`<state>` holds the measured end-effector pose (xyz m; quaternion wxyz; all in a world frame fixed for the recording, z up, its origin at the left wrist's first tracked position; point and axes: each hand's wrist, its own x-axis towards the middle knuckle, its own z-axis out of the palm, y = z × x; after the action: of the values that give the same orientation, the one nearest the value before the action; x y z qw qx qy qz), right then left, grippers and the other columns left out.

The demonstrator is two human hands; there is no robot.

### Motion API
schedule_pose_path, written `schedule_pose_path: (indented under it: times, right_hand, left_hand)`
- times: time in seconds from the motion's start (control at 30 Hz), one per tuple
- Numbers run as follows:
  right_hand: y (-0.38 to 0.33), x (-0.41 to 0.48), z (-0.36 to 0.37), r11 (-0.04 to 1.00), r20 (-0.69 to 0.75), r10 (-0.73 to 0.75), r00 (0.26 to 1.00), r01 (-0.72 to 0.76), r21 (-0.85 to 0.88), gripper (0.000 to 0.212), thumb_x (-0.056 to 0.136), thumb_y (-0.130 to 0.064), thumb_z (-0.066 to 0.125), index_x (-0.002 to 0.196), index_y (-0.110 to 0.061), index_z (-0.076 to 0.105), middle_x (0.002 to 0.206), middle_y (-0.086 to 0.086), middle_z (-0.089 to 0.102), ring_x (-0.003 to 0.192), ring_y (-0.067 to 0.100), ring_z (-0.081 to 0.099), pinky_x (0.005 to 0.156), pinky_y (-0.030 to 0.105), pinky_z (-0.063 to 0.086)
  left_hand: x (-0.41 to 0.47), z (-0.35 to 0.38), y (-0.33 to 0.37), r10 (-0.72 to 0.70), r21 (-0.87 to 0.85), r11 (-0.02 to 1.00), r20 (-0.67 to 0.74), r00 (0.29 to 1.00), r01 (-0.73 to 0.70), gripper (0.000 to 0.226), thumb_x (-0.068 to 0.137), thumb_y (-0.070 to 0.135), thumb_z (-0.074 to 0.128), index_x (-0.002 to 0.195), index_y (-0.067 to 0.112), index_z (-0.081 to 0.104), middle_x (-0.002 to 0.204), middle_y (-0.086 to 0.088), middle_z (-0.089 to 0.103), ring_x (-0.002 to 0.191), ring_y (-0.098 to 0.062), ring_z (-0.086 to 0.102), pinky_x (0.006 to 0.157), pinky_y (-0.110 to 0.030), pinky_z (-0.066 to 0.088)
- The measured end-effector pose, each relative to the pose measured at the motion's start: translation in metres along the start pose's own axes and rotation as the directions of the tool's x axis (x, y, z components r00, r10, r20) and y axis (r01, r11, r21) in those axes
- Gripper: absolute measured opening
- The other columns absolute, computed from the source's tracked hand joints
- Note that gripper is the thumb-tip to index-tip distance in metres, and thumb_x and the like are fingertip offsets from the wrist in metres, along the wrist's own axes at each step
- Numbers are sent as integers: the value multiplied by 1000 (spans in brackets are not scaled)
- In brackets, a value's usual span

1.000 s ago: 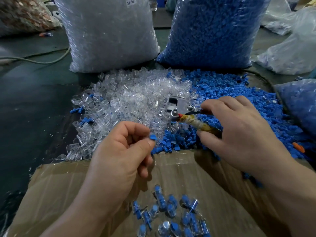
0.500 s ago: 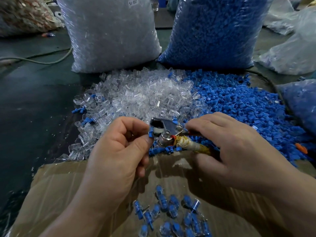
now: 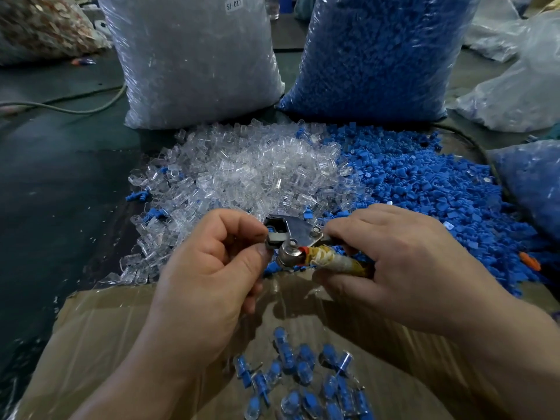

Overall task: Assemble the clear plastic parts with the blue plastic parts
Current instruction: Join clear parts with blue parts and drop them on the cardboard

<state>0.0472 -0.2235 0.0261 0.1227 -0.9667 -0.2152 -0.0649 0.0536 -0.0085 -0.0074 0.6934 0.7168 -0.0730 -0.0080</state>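
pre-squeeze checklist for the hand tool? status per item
1. Right hand grips the tool by its wrapped handle: ok.
2. Left hand pinches a blue part at the tool's head: ok.
3. Blue part seated straight in the head: cannot tell, the fingers hide it.
4. Left fingertips away from the head: not ok, the thumb lies against it.
5. Cardboard box under the hands to catch the piece: ok, finished pieces lie in it.
6. Clear pile and blue pile stocked for the next piece: ok.
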Motion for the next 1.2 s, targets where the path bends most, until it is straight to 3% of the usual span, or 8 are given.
schedule_pose_path:
  times: [0.13, 0.27, 0.57, 0.77, 0.9, 1.0, 1.07, 1.2]
  right_hand:
    - [1, -2, -1, 1000, -9, 25, 1000, -25, 8, 50, 80, -68, 44, 107, -32, 64, 86, -17, 64, 79, 9, 58, 69, 29, 50]
    - [11, 0, -1, 986, -63, 118, 991, -124, -114, 65, 76, -72, 46, 119, -26, 63, 98, -13, 66, 90, 13, 58, 77, 28, 40]
    - [22, 18, 6, 935, 47, 293, 955, -276, -222, 75, 72, -75, 39, 131, -30, 52, 120, -6, 56, 113, 21, 40, 97, 42, 31]
    - [-12, 8, 7, 996, -152, 55, 987, -64, -54, 41, 87, -58, 43, 106, -28, 63, 102, -8, 65, 97, 15, 58, 88, 43, 48]
    - [-29, 7, 18, 991, -143, -124, 982, 114, -74, 7, 92, -26, 63, 88, -20, 64, 83, -3, 62, 77, 21, 55, 73, 36, 39]
    - [-24, 6, 17, 995, -120, -103, 987, 101, -28, 5, 93, -21, 62, 94, -17, 63, 86, -2, 61, 78, 20, 56, 74, 35, 43]
    - [-23, 5, 17, 995, -114, -100, 988, 102, 6, 6, 93, -20, 61, 95, -15, 63, 87, -1, 61, 78, 20, 56, 74, 34, 45]
    - [-31, 8, 15, 990, -139, -127, 982, 135, 50, 21, 95, -21, 45, 85, -12, 61, 81, 1, 58, 75, 20, 51, 72, 33, 43]
  left_hand:
    - [-2, 3, 4, 15, 71, 997, -28, 999, -13, 18, 67, 43, 67, 84, 40, 67, 65, 6, 66, 45, -7, 56, 40, -18, 44]
    - [1, -1, 1, -25, 139, 989, -120, 992, 42, 17, 83, 21, 66, 85, 37, 65, 57, 1, 62, 42, -9, 53, 40, -18, 44]
    - [-2, 5, 3, -197, 238, 954, 31, 980, 184, 28, 90, 15, 65, 84, 42, 65, 56, -5, 66, 38, -9, 52, 40, -16, 43]
    - [-4, 11, -3, -133, 273, 952, -31, 991, 137, 20, 88, 23, 67, 89, 43, 65, 57, 1, 68, 41, -9, 56, 40, -17, 43]
    - [-7, 14, -1, -50, 320, 946, -24, 998, 55, 14, 80, 31, 65, 90, 41, 67, 61, 7, 69, 46, -7, 59, 42, -19, 48]
    - [-10, 15, 6, -71, 199, 978, 3, 997, 69, 11, 80, 33, 65, 89, 38, 69, 63, -1, 70, 49, -17, 63, 42, -29, 52]
    - [-11, 13, 9, -92, 133, 987, 14, 996, 89, 17, 76, 47, 64, 88, 36, 69, 60, -2, 68, 47, -15, 63, 40, -23, 49]
    - [-8, 8, 9, -140, 248, 961, 70, 988, 119, 52, 69, 72, 47, 82, 25, 65, 51, -3, 63, 40, -8, 53, 40, -16, 40]
